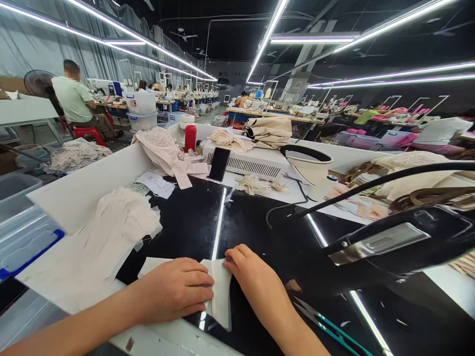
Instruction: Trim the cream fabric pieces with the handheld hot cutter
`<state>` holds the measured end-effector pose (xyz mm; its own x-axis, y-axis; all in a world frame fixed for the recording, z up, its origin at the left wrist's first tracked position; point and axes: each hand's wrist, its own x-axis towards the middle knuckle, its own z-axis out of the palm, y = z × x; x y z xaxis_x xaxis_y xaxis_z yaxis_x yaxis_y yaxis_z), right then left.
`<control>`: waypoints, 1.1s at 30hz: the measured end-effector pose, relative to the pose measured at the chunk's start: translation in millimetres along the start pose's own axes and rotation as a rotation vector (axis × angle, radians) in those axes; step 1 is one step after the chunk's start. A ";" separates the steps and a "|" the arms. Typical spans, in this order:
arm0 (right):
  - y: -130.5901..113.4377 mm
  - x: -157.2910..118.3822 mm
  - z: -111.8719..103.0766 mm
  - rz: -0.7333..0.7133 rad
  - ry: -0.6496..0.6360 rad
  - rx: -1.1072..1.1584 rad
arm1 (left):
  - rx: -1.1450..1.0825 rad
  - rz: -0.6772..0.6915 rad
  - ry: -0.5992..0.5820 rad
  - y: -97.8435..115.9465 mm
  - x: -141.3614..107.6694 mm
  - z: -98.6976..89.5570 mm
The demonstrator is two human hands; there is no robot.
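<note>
A cream fabric piece (221, 301) with a seam-like strip running along it lies on the glossy black tabletop (185, 222). My left hand (181, 289) rests flat over its left part, fingers stretched out and pressing down. At the upper right edge, my right hand (252, 272) has its fingers bent and appears to pinch the fabric; the thumb is mostly hidden. Another pale piece (150, 265) pokes out behind my left hand. Close to my right forearm lie teal-handled scissors (330, 324), partly covered by the arm.
A heap of cream cut pieces (118, 217) sits at left. Behind are a phone (219, 164), a red bottle (190, 138) and a white vented box (252, 162). A black machine arm (401, 242) reaches in from the right with a cable. A seated person (76, 96) is far left.
</note>
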<state>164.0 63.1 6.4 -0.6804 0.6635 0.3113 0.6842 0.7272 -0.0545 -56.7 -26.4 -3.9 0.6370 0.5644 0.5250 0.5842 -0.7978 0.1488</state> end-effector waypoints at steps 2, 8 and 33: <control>-1.4 -2.2 1.3 -0.011 -0.015 -0.023 | -0.010 0.001 0.015 0.0 0.3 0.0; 2.2 6.9 2.6 -0.006 -0.028 -0.065 | -0.025 -0.002 0.022 -0.4 -0.3 0.7; -16.5 -30.9 -59.3 -0.314 0.484 0.261 | 0.049 -0.052 -0.042 1.8 4.7 -15.1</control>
<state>189.3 20.2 53.9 -0.6007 0.3016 0.7404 0.3436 0.9336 -0.1015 -60.2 -28.3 11.5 0.6252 0.6137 0.4822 0.6403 -0.7566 0.1326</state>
